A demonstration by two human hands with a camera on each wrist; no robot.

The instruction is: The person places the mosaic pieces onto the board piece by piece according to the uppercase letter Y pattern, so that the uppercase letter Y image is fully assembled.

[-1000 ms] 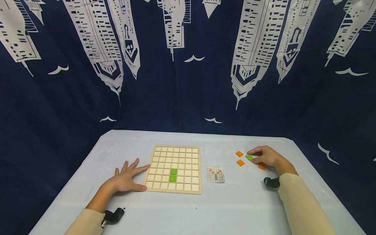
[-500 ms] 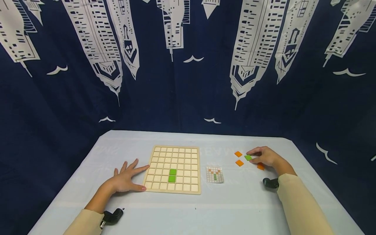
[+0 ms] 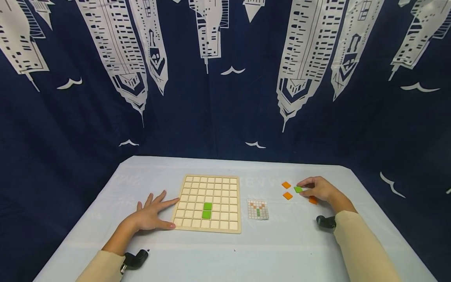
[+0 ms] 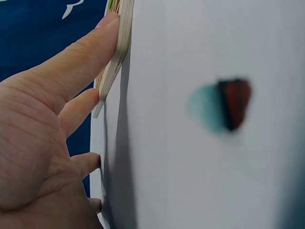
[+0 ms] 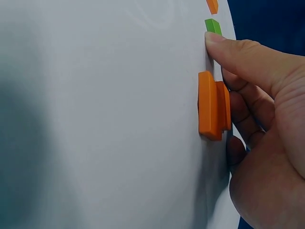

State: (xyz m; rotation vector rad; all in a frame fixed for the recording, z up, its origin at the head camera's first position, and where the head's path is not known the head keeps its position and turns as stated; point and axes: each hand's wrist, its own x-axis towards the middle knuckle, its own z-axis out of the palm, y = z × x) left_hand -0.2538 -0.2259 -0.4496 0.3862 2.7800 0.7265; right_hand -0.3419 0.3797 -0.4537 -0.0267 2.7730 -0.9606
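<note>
My left hand (image 3: 148,216) lies spread at the left side of a square wooden grid board (image 3: 225,196). Its thumb and index fingertips touch the board's edge, while the other fingers rest on the table. Two green square tiles (image 3: 207,210) sit in the board's grid, one in front of the other. Over to the right, my right hand (image 3: 320,188) pinches a green tile (image 3: 298,189) between thumb and fingers. In the right wrist view, stacked orange tiles (image 5: 208,106) lie under the palm, and the thumb tip covers part of the green tile.
Two loose orange tiles, a far one (image 3: 286,185) and a nearer one (image 3: 287,196), lie left of the right hand. Between board and tiles is a small printed pattern card (image 3: 258,209). A dark blue patterned curtain (image 3: 215,117) hangs behind the white table (image 3: 275,250).
</note>
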